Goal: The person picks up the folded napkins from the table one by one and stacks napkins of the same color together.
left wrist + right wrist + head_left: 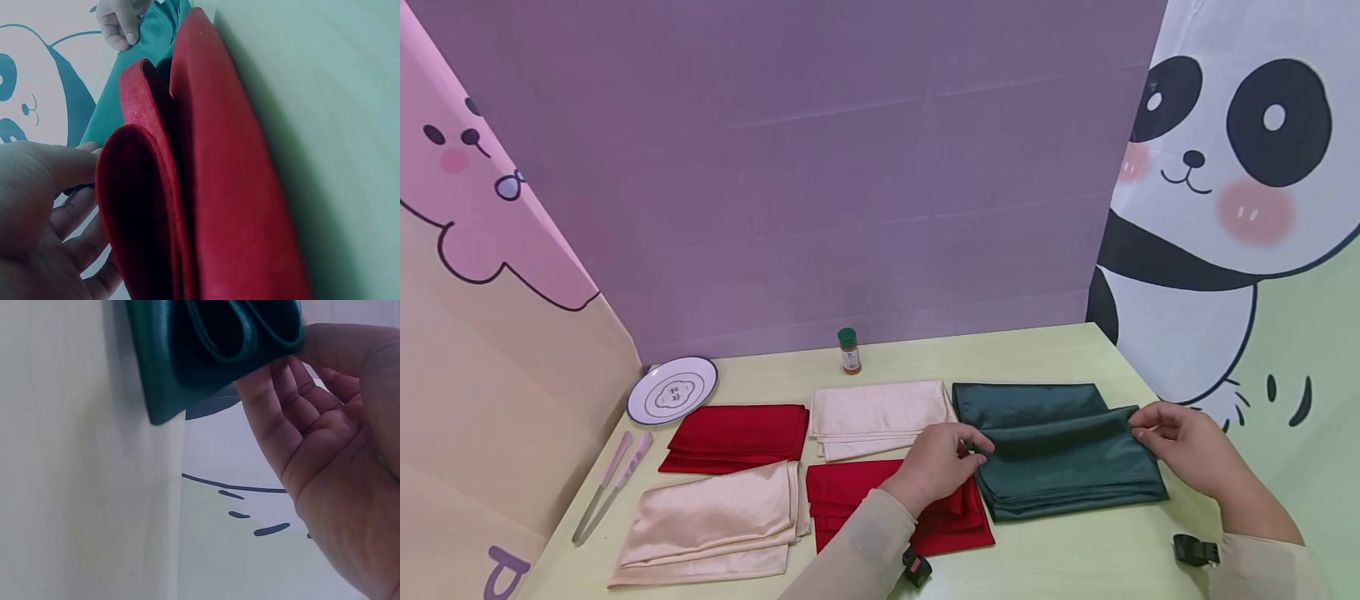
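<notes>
A dark green satin cloth [1067,467], folded in layers, lies on the right part of the table. My right hand [1195,450] pinches its upper layer at the right end; the right wrist view shows thumb and fingers at the looped folds of the green fabric [219,381]. At the cloth's left edge, my left hand [934,462] pinches the same layer between thumb and forefinger. Beneath my left forearm lies a folded red cloth [842,492], partly covered. Its thick folds [231,156] fill the middle of the left wrist view and hide part of the left fingertips.
Another red cloth [737,429], a cream cloth [880,408] and a pale pink cloth [715,517] lie folded nearby. Farther left are a white plate [658,408] and tongs [610,492] with pink handles. A small green-capped jar [850,354] stands near the back wall.
</notes>
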`<action>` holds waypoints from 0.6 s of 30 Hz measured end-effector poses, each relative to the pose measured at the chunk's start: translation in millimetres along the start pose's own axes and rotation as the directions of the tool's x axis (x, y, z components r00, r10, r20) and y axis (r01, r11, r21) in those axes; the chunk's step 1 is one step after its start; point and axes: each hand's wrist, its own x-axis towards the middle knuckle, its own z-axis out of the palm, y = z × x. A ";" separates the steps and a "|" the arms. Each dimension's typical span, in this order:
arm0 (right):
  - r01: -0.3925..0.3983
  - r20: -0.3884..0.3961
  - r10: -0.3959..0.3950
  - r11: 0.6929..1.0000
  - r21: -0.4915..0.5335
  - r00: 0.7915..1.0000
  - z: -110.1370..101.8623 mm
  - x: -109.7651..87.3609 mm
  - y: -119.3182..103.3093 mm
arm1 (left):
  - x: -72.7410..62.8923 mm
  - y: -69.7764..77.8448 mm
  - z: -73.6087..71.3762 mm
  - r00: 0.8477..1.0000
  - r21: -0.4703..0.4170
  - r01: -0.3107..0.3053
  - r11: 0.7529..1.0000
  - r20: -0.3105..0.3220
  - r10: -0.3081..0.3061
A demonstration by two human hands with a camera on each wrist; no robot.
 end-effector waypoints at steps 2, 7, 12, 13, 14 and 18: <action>-0.021 0.010 0.021 1.000 0.002 1.000 -0.2 0.0 -0.2 | 0.0 -0.5 0.1 1.000 -0.011 -0.011 1.000 0.000 0.011; -0.063 0.027 0.063 0.998 -0.001 0.998 0.9 0.7 1.2 | -0.8 0.9 0.0 1.000 -0.108 -0.021 0.994 -0.006 0.021; -0.084 0.055 0.084 0.996 0.000 0.995 1.3 0.0 0.4 | -2.8 3.7 -0.3 1.000 -0.156 0.003 0.988 -0.004 -0.004; -0.083 0.060 0.083 0.997 0.005 0.995 1.1 -0.3 -0.3 | -3.1 4.1 -0.4 1.000 -0.160 0.007 0.987 -0.003 -0.007; -0.079 0.066 0.078 0.997 0.015 0.995 0.6 -0.5 -0.9 | -3.3 4.2 -0.4 1.000 -0.166 0.010 0.986 -0.001 -0.010; -0.058 0.069 0.055 0.997 0.049 0.996 -0.3 -1.4 -3.4 | -3.4 4.7 -0.8 1.000 -0.185 0.009 0.983 0.000 -0.009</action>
